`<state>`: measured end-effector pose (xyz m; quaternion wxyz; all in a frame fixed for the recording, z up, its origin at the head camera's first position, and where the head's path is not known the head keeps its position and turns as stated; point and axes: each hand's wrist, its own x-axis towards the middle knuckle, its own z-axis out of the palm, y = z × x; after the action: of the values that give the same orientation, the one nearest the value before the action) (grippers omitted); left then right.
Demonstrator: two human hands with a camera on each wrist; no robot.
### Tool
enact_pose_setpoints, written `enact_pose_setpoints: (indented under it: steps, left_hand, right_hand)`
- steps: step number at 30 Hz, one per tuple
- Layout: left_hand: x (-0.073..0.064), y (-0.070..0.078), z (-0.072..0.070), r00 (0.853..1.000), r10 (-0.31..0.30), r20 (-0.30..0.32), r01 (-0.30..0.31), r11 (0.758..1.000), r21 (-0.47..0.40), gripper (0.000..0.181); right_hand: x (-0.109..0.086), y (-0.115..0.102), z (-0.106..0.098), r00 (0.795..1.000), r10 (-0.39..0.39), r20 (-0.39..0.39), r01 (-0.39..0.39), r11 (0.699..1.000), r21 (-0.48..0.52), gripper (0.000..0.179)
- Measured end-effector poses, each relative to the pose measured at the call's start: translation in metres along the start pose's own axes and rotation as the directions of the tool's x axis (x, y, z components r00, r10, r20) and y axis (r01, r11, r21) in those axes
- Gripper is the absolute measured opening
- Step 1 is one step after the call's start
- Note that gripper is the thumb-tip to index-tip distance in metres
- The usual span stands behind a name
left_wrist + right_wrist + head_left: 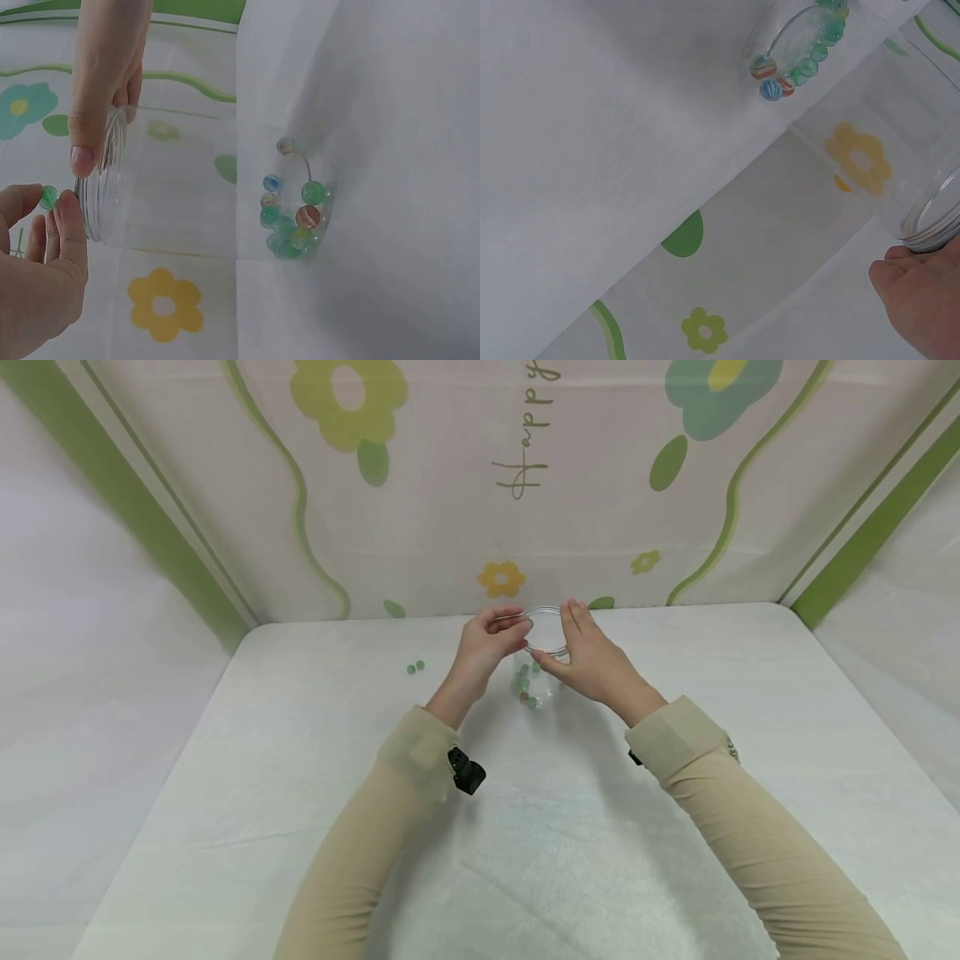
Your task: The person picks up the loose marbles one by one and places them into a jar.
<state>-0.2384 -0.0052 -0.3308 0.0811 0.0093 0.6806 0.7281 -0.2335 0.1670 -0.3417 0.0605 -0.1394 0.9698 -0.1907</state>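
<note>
A clear jar [176,184] stands upright on the table with several marbles [283,229] at its bottom, mostly green, plus blue and brown-striped ones. My left hand [483,647] is at the left side of the jar's mouth. Between its thumb and fingertips it pinches a green marble [49,197], right at the rim. My right hand [597,667] holds the jar's threaded rim [930,241] from the right, thumb on the near side and fingers toward the far side. Two green marbles [416,667] lie on the table left of the jar.
The white-covered table [315,760] ends just behind the jar at an upright cloth [435,527] printed with flowers and green lines. White side panels [90,635] flank the table. A small black device [467,770] is strapped at the left sleeve.
</note>
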Motion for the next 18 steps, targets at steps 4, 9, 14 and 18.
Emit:
enact_pose_setpoints:
  steps: [4,9,14,18]
  left_hand:
    - [-0.0009,0.0003,0.0007,1.0,0.006,0.004,-0.006,1.0,0.016,0.039]
    - [-0.0019,0.0009,0.0021,1.0,0.017,0.009,-0.017,0.999,0.034,0.04]
    - [-0.0025,0.0003,0.002,1.0,0.027,0.015,-0.028,0.998,0.051,0.04]
    - [-0.0026,0.0004,0.0014,0.999,0.031,0.018,-0.032,0.998,0.05,0.041]
  right_hand:
    - [-0.0001,0.0003,0.0004,1.0,-0.003,-0.001,0.003,1.0,0.001,0.095]
    - [0.0,0.0009,0.0,1.0,0.001,0.0,-0.001,1.0,0.003,0.095]
    - [0.0001,0.0005,-0.0001,1.0,-0.001,-0.002,0.001,1.0,0.005,0.096]
    - [0.0004,-0.0001,-0.0004,1.0,-0.002,0.001,0.002,1.0,0.006,0.096]
